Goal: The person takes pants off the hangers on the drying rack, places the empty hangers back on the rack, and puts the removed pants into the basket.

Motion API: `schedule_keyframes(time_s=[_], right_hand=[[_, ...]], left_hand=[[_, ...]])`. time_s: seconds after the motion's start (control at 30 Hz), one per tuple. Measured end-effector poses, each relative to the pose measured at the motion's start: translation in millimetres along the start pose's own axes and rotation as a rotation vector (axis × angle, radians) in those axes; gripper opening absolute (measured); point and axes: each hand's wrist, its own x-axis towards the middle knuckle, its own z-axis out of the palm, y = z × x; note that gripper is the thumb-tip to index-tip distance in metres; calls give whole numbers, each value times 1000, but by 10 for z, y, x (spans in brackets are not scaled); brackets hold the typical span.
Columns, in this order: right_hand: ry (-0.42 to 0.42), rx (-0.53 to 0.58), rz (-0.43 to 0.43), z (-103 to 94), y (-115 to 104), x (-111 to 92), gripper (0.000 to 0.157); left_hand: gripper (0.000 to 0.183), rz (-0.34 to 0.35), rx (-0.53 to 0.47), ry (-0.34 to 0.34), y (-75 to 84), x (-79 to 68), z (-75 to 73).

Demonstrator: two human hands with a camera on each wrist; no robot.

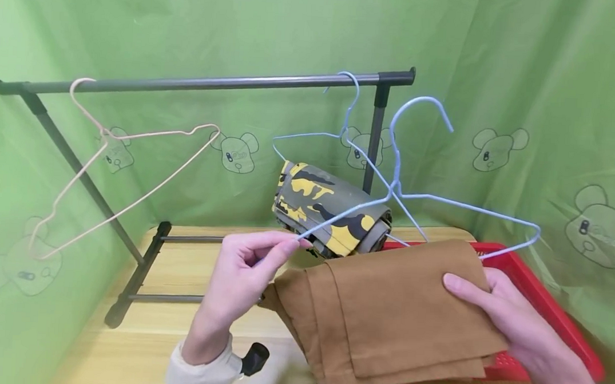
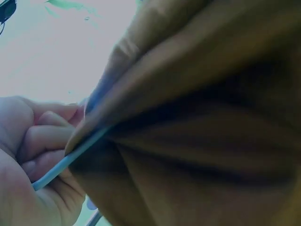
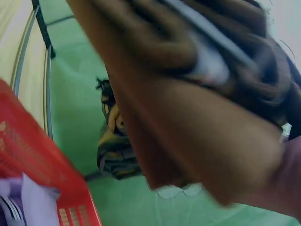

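My left hand (image 1: pixel 242 278) pinches the left corner of a blue wire hanger (image 1: pixel 461 205) between thumb and fingers. Folded brown pants (image 1: pixel 405 316) drape over that hanger's lower part, hook upward. With the thumb on top, my right hand (image 1: pixel 520 324) grips the right side of the pants; its other fingers are mostly behind the fabric. In the left wrist view, the hanger wire (image 2: pixel 66 162) runs from the palm into the brown folds. The right wrist view is blurred and mostly filled by the pants (image 3: pixel 202 122).
Behind stands a dark metal rack (image 1: pixel 230 84). A pink hanger (image 1: pixel 155 134) hangs at its left, and camouflage pants (image 1: pixel 332 207) on another blue hanger (image 1: pixel 310 135) at its right. A red basket (image 1: pixel 555 300) sits on the wooden table (image 1: pixel 140 356) at right, holding light purple cloth (image 3: pixel 40 200).
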Motion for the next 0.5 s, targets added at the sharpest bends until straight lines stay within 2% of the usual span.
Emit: schedule_keyframes(time_s=[0.1, 0.33, 0.5], right_hand=[[62, -11, -20, 52, -15, -98, 36], [34, 150, -75, 137, -11, -299, 41], [87, 52, -94, 141, -59, -298, 41]], left_hand=[[14, 27, 41, -3, -5, -13, -1], [14, 72, 121, 21, -37, 6, -20], [14, 101, 183, 1, -87, -12, -64]])
